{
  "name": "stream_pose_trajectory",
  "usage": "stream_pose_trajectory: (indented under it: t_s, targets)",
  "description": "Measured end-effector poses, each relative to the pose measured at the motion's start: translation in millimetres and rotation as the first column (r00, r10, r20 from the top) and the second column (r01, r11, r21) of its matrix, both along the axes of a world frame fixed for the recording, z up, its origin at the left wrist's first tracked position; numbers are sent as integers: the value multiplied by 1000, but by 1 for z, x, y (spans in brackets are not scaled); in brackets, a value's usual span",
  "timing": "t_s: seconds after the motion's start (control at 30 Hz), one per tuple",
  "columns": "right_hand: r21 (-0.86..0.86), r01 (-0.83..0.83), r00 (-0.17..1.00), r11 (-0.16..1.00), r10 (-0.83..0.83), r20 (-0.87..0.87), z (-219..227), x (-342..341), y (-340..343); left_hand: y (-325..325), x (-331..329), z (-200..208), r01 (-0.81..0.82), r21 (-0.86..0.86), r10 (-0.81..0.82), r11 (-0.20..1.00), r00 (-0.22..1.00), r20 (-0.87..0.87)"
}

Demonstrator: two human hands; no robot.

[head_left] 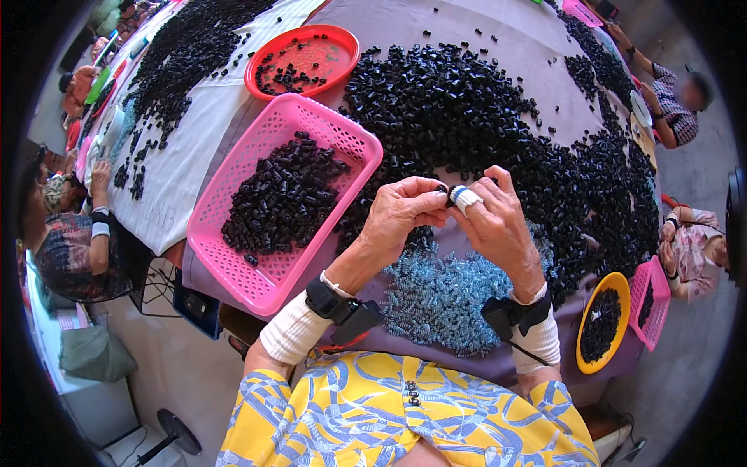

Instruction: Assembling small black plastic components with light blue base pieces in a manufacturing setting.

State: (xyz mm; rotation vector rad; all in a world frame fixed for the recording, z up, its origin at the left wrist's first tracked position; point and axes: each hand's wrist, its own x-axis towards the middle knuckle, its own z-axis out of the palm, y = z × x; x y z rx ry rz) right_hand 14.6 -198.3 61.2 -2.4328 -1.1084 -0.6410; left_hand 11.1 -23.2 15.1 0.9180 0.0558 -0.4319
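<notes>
Above the middle of the table, my two hands meet fingertip to fingertip. My left hand [398, 212] pinches a small black plastic part [443, 189] between thumb and fingers. Closed too, my right hand [498, 226] presses its fingertips against the same spot; what it grips there is hidden. A white band with a blue stripe [465, 198] wraps one of its fingers. Below the hands lies a heap of small pale-blue metallic springs [443, 300]. Beyond them spreads a large pile of black plastic parts [451, 109].
A pink basket [204, 222] with black parts stands left, behind it a red tray [354, 47] with a few more. At right are a yellow bowl [583, 342] and another pink basket [661, 300]. Other people sit along both sides; a blue tray [196, 307] lies below the table's left edge.
</notes>
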Motion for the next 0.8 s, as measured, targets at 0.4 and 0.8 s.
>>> stream_pose_trajectory:
  t_s: [0.4,0.8]
  targets:
    - [28,56,994,998,-53,-90,-9,0,2,-1,-4,4,-39,29,37,999,997,67]
    - [107,98,995,989,-97,-12,-5,0,9,-5,-6,2,-158,225,86,961,950,301]
